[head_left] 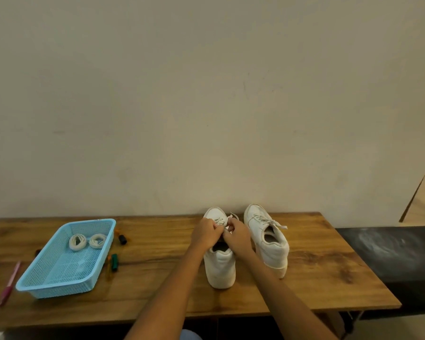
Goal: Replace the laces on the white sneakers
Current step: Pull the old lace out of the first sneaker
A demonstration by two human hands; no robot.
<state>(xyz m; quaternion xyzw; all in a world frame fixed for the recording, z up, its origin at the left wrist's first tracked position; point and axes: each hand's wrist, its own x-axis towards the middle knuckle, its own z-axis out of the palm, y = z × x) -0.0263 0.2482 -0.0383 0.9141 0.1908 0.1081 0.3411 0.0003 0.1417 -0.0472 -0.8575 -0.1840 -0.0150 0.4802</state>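
Two white sneakers stand on the wooden table (157, 285), heels toward me. The left sneaker (220, 268) is under both my hands. My left hand (206, 233) and my right hand (237, 238) pinch its lace (228, 220) over the tongue, fingers curled. The right sneaker (268, 241) stands beside it, laced, with loose lace ends hanging to the right. Two coiled white laces (77, 242) (97, 240) lie in a light-blue basket (47, 288) at the left.
A pink pen (10, 283) lies left of the basket. Black, green and orange markers (114, 262) lie at the basket's right side. A dark bench (398, 261) adjoins the table's right end. A wall rises right behind the table.
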